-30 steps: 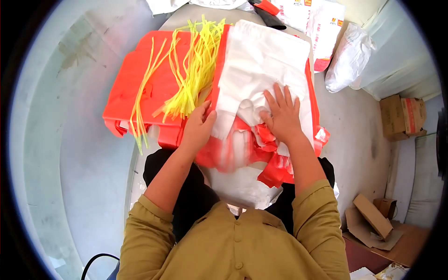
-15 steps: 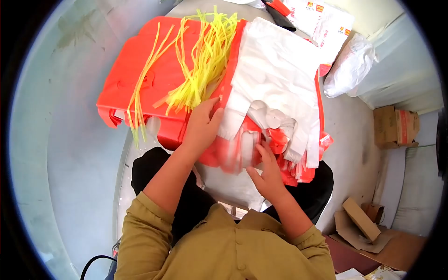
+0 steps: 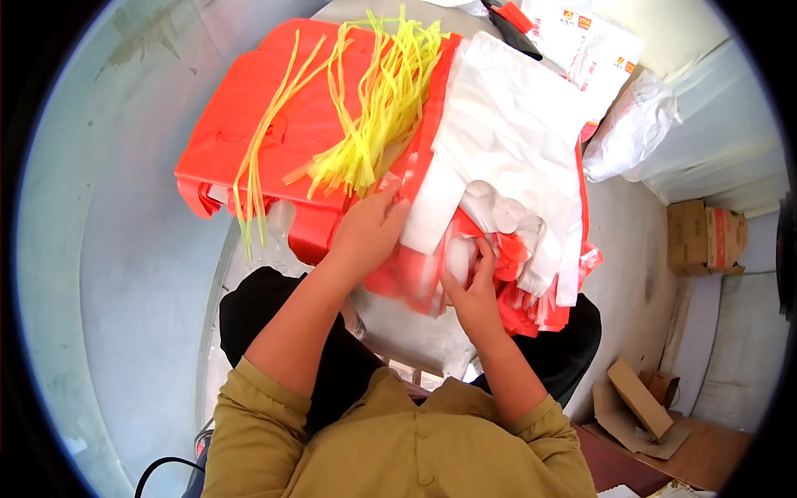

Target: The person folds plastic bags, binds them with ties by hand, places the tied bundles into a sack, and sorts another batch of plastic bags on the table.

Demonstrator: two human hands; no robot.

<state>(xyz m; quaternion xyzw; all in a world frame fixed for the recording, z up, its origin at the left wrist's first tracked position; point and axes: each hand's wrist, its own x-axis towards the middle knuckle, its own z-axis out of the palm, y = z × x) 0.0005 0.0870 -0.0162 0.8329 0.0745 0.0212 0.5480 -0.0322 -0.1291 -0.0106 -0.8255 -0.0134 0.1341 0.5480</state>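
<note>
A stack of white plastic carrier bags with red edges lies in front of me, its handle ends pointing toward my lap. My left hand rests at the stack's left red edge, its fingers stretched out and partly hidden against the plastic. The thumb and fingers of my right hand curl around a white bag handle at the near end. A blurred red and white flap hangs between my hands. Left of the bags, a bundle of yellow plastic strips lies on red plastic bags.
Several loose yellow strips hang over the red pile's near edge. Printed white packages and a white plastic sack are at the back right. Cardboard boxes stand on the right, with flattened cardboard lower down.
The whole pile appears shifted slightly right in view. My right hand's fingers have moved up and curled around the handle end. My left hand stays by the red edge.
</note>
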